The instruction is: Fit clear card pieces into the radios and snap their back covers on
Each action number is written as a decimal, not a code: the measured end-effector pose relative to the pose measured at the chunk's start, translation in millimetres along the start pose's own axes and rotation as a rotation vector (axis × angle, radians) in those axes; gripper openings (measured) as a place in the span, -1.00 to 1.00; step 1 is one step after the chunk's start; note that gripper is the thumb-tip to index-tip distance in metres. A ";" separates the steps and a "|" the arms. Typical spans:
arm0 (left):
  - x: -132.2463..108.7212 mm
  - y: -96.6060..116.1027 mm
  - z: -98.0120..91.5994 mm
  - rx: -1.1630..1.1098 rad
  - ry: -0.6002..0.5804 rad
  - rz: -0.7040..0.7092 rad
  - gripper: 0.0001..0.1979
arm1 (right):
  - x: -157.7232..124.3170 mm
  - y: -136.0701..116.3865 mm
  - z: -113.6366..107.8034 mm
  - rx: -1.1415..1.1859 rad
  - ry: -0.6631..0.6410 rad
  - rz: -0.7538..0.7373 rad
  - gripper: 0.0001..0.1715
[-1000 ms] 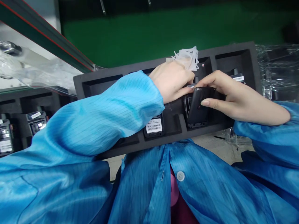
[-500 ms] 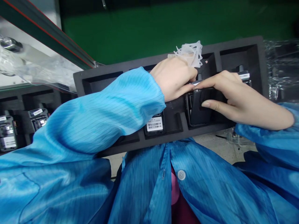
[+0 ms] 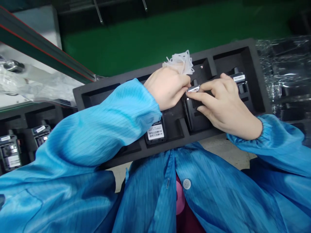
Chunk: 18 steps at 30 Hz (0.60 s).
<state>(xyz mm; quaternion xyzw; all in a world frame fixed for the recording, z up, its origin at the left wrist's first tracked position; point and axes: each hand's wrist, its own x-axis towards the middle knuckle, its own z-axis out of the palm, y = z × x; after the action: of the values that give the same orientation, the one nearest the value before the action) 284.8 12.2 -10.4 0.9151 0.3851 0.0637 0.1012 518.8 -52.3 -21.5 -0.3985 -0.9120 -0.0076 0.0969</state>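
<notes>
A black handheld device [image 3: 194, 118] with a stubby antenna lies in a compartment of the dark foam tray [image 3: 261, 97], its labelled top end facing away from me. My left hand [image 3: 167, 85] is closed, with a bunch of frilly, translucent white strips [image 3: 181, 63] sticking out of it. Its thumb and finger pinch at the device's top left corner; any small part there is hidden. My right hand [image 3: 224, 105] has its fingers bent around the top end, a fingertip at the same corner and the thumb over the black back. Left of it lies another device with a barcode label [image 3: 155, 132].
One more device [image 3: 239, 79] sits in the tray's right compartment. At the far left, a second tray [image 3: 26, 115] holds similar devices. Clear-wrapped dark packs [image 3: 289, 77] lie to the right. A green surface [image 3: 145, 35] stretches behind the tray, and a red-edged bar [image 3: 46, 45] slants at upper left.
The view has shifted a little. My right fingers have moved around the device's top end, exposing its label. The black back, tilted up before, now lies flatter on the device.
</notes>
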 end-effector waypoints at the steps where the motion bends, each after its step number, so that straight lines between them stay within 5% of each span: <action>1: 0.3 -0.6 0.1 -0.007 -0.007 -0.006 -0.62 | -0.9 -1.5 1.8 -0.024 0.024 -0.005 -0.46; 6: -1.6 -1.9 -0.2 -0.008 -0.010 -0.005 -0.62 | -7.4 -11.9 16.4 -0.093 0.128 0.048 -0.44; 12: -17.1 10.4 -5.4 0.057 0.149 0.010 -0.55 | -18.0 -24.0 6.4 0.033 0.197 0.220 -0.30; 15: -21.3 7.9 -2.9 0.059 0.139 0.051 -0.51 | -54.9 14.0 -2.4 0.033 0.349 0.442 -0.30; 18: -21.7 5.5 -0.9 0.054 0.163 0.078 -0.49 | -137.6 85.1 -4.8 -0.107 0.407 0.891 -0.32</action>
<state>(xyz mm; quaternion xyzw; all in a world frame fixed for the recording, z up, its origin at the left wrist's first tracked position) 273.3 -7.1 -9.1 0.9237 0.3574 0.1313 0.0422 673.0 -94.5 -47.3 -0.7447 -0.6136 -0.0900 0.2465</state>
